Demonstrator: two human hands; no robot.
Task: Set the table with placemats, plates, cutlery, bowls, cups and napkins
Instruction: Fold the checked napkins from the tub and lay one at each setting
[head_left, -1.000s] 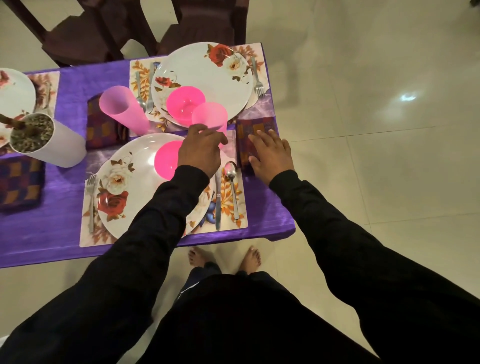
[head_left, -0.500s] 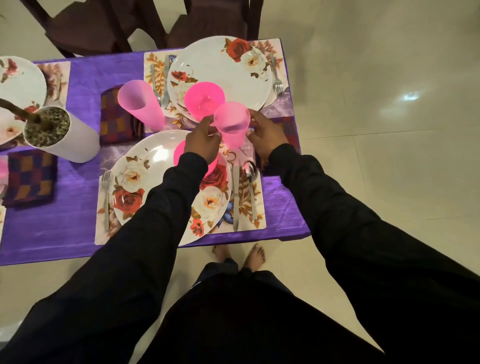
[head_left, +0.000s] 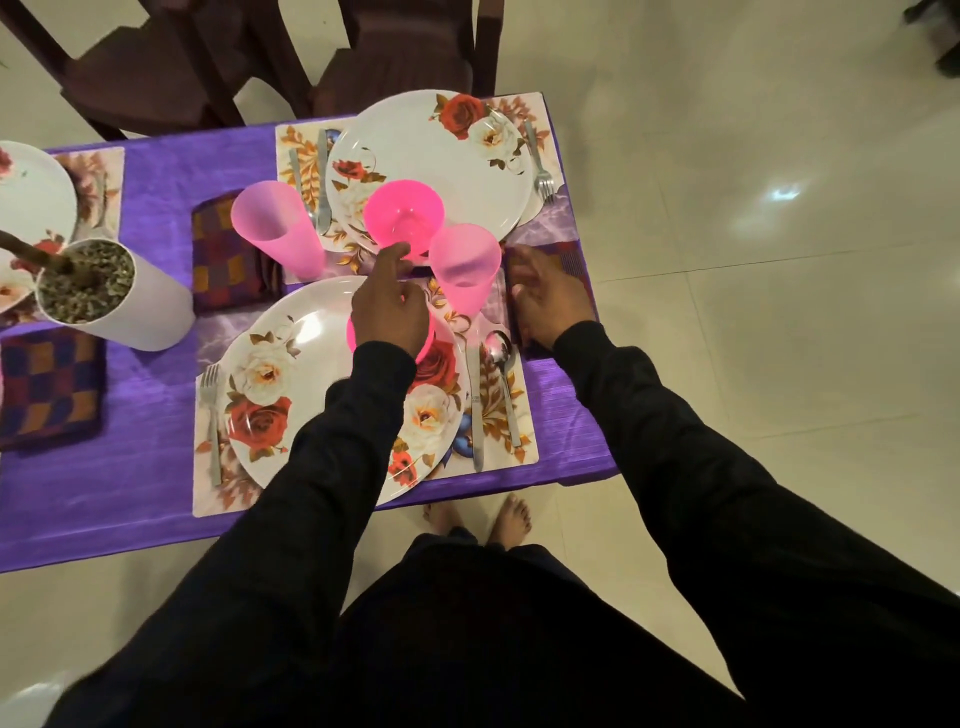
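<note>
Holding nothing (both hands (head_left: 389, 306) (head_left: 550, 301)) — pink cup (head_left: 464, 267) empty

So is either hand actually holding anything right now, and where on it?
Nothing is clearly held. The left hand hovers over the near plate beside the pink cup. The right hand rests on the napkin.
</note>
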